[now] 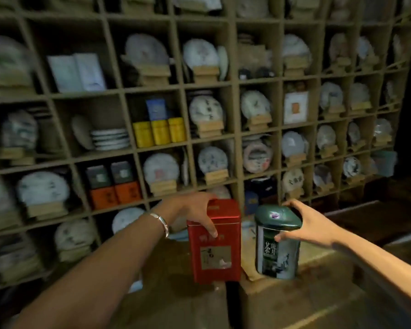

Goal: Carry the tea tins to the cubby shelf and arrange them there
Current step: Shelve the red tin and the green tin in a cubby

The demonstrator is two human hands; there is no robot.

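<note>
before the cubby shelf (233, 86), hands grip an upright red tin (215, 243) and an upright green tin (277, 248).

I've got two tea tins (216, 241) side by side near me, one per hand, the cubby shelf (234, 110) right behind them, other tins (159, 131) stacked in its middle cubbies.

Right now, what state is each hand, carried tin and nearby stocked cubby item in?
Left hand: gripping the red tin at its top.
Right hand: gripping the green tin at its lid.
Red tin: upright, lid on, held.
Green tin: upright, lid on, held.
Yellow tins: three upright in one cubby, lids on.
Orange boxes: two side by side, darker boxes stacked on top.
</note>
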